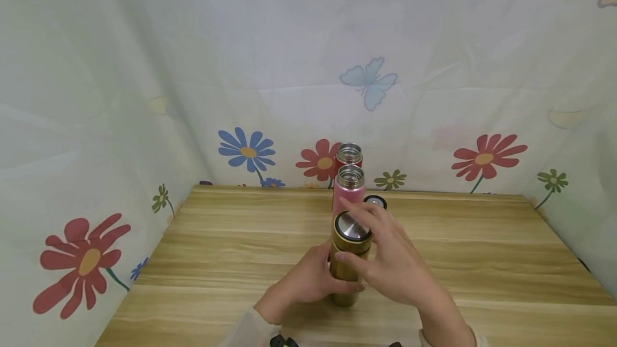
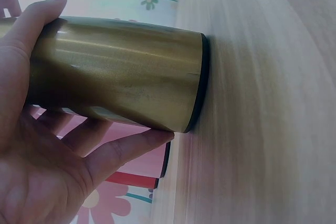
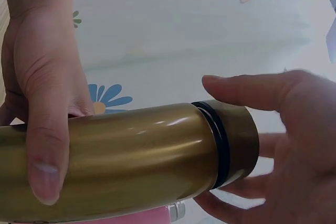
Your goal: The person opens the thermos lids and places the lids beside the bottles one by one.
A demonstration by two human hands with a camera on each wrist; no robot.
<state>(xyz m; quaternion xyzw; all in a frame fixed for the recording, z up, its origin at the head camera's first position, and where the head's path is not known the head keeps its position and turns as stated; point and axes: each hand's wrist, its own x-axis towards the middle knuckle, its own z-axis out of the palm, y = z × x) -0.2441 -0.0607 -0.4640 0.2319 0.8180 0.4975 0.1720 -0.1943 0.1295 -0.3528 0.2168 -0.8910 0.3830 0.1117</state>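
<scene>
An upright gold thermos (image 1: 344, 272) stands at the front middle of the wooden table, its base close to the tabletop. My left hand (image 1: 310, 277) grips its body, the thumb across the near side and the fingers on the far side. Around the gold cap (image 3: 241, 140) with its silver top, my right hand (image 1: 397, 258) is spread. In the right wrist view, that thumb lies lifted a little off the cap, while the other fingers reach round the opposite side. A black ring shows between cap and body.
Directly behind the gold thermos is a pink thermos (image 1: 350, 193) with its mouth uncovered. Beyond it stands a red thermos (image 1: 349, 159), likewise uncovered. A black-rimmed silver round top (image 1: 375, 202) shows partly behind my right hand. A flowered curtain (image 1: 289, 68) hangs along the table's back edge.
</scene>
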